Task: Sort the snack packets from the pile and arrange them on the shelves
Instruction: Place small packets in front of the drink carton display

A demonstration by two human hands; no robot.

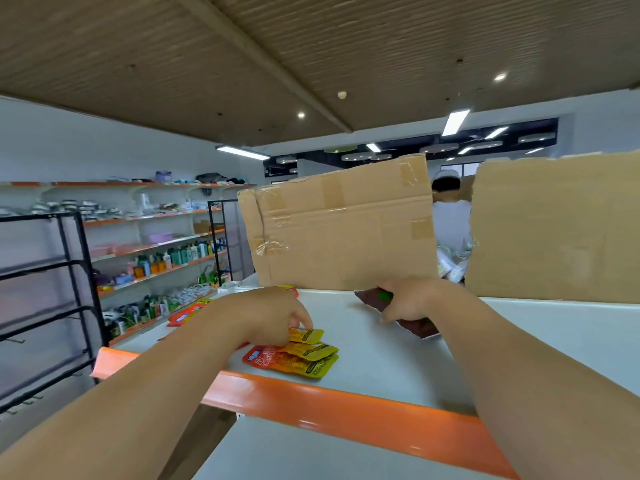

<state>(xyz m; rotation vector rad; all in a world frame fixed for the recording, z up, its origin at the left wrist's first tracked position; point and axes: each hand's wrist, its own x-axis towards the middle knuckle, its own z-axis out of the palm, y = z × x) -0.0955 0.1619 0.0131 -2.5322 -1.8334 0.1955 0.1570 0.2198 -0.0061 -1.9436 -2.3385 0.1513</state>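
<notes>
With your left hand (273,313) pinching the yellow packets (313,355), lay the brown packet (417,328) gripped in your right hand (410,299) flat beside them on the shelf (388,362)

Bare left hand (273,315), right hand (408,301)

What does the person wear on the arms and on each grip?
Nothing that shows. The left arm and right arm are bare, with no sleeve in view. The left grip and right grip have no glove, and no ring, watch or bracelet is visible.
</notes>
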